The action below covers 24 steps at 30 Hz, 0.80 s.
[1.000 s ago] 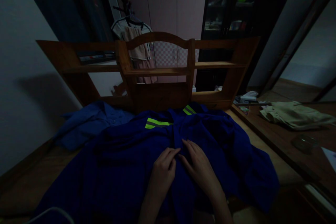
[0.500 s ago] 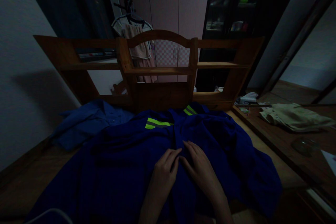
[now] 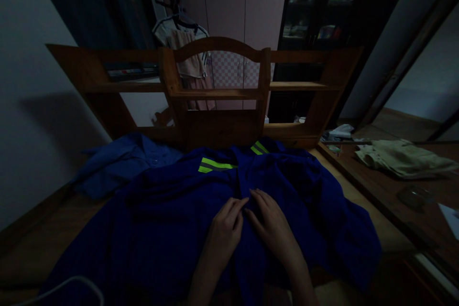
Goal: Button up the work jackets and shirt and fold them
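A dark blue work jacket (image 3: 172,220) with yellow-green reflective stripes (image 3: 214,165) lies spread over a wooden surface in front of me. Both my hands rest on its middle, fingertips close together. My left hand (image 3: 224,229) has its fingers curled onto the cloth. My right hand (image 3: 271,224) lies beside it, fingers bent and pressing on the fabric near the front seam. The light is dim, so I cannot see whether the fingers pinch a fold or a button.
A lighter blue garment (image 3: 122,162) lies at the back left. A wooden shelf unit (image 3: 215,95) stands behind the jacket. A beige garment (image 3: 401,158) lies on a dark table at right. A white cable (image 3: 68,284) curves at the bottom left.
My hands stay nearly still on the jacket, fingers shifting slightly. The view has tilted a little.
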{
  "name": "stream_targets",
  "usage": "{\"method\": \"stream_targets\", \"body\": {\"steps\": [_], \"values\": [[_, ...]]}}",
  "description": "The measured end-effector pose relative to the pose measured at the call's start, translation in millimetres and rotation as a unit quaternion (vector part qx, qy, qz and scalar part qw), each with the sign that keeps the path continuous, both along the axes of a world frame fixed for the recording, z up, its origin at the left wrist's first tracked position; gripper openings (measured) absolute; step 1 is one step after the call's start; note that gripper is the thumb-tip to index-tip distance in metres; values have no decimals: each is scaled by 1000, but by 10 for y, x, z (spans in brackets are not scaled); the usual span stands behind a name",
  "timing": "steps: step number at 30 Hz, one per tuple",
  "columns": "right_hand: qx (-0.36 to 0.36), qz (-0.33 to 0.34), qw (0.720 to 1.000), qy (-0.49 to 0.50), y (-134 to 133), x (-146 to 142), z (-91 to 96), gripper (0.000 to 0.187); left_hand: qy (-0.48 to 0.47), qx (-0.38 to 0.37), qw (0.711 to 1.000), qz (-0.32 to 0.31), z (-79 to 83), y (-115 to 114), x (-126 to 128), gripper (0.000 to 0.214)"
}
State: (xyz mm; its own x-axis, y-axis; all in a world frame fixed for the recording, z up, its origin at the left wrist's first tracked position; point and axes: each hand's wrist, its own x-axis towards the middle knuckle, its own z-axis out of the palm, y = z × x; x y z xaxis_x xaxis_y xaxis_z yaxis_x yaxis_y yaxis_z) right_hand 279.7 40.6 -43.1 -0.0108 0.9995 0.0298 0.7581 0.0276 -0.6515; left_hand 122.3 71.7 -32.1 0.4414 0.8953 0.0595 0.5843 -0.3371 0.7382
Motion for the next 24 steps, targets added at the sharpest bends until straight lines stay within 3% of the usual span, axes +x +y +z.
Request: {"method": "stream_targets", "body": {"steps": [16,20,24], "values": [[30,1,999,13,-10,-3,3,47,-5,9,1000,9,-71,37,-1,35],[22,-2,1000,7,-11,0,-6,46,-4,-6,999,51,-57,50,5,25],[13,-6,1000,-2,-7,-5,-2,45,-46,-71,988,128,-9,65,11,9]]}}
